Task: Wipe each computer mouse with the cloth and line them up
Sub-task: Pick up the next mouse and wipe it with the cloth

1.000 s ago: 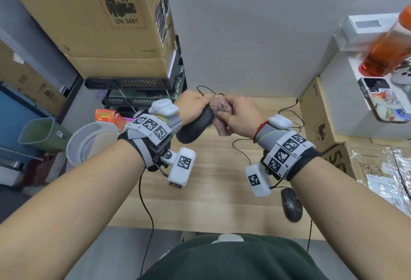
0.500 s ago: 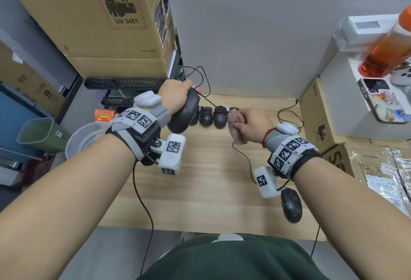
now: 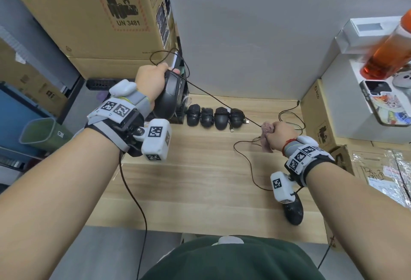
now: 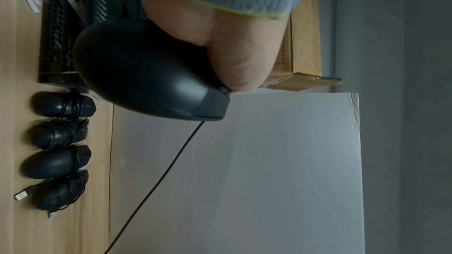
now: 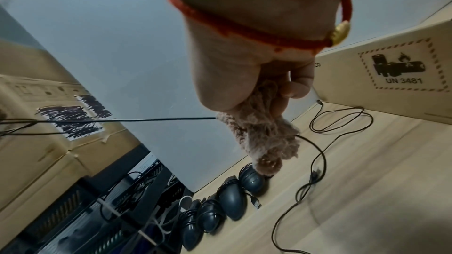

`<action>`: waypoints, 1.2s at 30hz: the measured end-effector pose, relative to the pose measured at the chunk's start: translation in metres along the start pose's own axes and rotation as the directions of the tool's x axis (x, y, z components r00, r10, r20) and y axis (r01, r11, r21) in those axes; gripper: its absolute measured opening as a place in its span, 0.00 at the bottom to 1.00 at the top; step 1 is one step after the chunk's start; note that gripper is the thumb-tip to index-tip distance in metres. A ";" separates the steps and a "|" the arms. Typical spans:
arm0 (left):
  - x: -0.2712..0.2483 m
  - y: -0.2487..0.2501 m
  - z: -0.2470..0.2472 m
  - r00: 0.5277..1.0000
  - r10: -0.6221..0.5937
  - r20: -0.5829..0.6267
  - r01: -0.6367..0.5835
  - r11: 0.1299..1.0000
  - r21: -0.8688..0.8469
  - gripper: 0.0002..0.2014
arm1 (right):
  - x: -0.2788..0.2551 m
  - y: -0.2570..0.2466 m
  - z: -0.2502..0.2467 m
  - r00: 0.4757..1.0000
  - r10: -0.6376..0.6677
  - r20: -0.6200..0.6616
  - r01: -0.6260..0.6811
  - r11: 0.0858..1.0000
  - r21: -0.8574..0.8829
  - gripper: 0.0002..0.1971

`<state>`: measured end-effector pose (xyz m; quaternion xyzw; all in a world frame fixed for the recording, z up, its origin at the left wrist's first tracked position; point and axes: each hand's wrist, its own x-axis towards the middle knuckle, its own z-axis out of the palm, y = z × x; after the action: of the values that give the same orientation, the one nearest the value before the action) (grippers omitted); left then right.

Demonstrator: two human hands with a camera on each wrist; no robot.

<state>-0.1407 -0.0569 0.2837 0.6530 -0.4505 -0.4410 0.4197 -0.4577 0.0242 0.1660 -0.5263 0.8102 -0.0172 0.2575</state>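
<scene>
Left hand (image 3: 153,81) gripped a raised mouse (image 3: 168,97); right hand (image 3: 279,134) clamped the cloth (image 3: 265,137) around its taut cable (image 3: 213,97), best drawn through slowly.

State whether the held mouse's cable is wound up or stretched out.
Stretched out: the cable runs taut from the held mouse to the cloth in the right hand.

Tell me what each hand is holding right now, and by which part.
Left hand grips a black mouse around its body, off the desk. Right hand clutches the bunched pink cloth, the mouse's cable running through it.
</scene>
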 end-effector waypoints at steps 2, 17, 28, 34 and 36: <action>0.000 0.000 0.000 1.000 0.002 0.000 -0.002 1.000 0.030 0.17 | 0.002 0.002 -0.005 0.998 0.050 -0.027 -0.049 0.997 0.053 0.09; -0.033 -0.031 0.058 0.928 0.045 0.371 -0.286 0.724 0.627 0.26 | -0.029 -0.098 -0.048 0.885 -0.354 -0.304 0.423 0.884 0.201 0.10; -0.037 -0.033 0.057 0.947 -0.076 0.313 -0.008 0.966 0.257 0.31 | -0.045 -0.106 -0.037 0.785 -0.607 -0.124 0.616 0.785 0.061 0.08; -0.034 -0.040 0.055 0.954 0.046 0.298 -0.131 0.954 0.271 0.34 | -0.044 -0.103 -0.034 0.761 -0.639 -0.113 0.647 0.760 0.062 0.03; -0.037 -0.034 0.055 0.971 0.047 0.236 -0.101 0.970 0.222 0.31 | -0.039 -0.100 -0.032 0.769 -0.629 -0.115 0.638 0.767 0.065 0.06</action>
<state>-0.1932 -0.0213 0.2442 0.6251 -0.5686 -0.4413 0.3019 -0.3751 0.0055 0.2391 -0.7540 0.5935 -0.1664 0.2271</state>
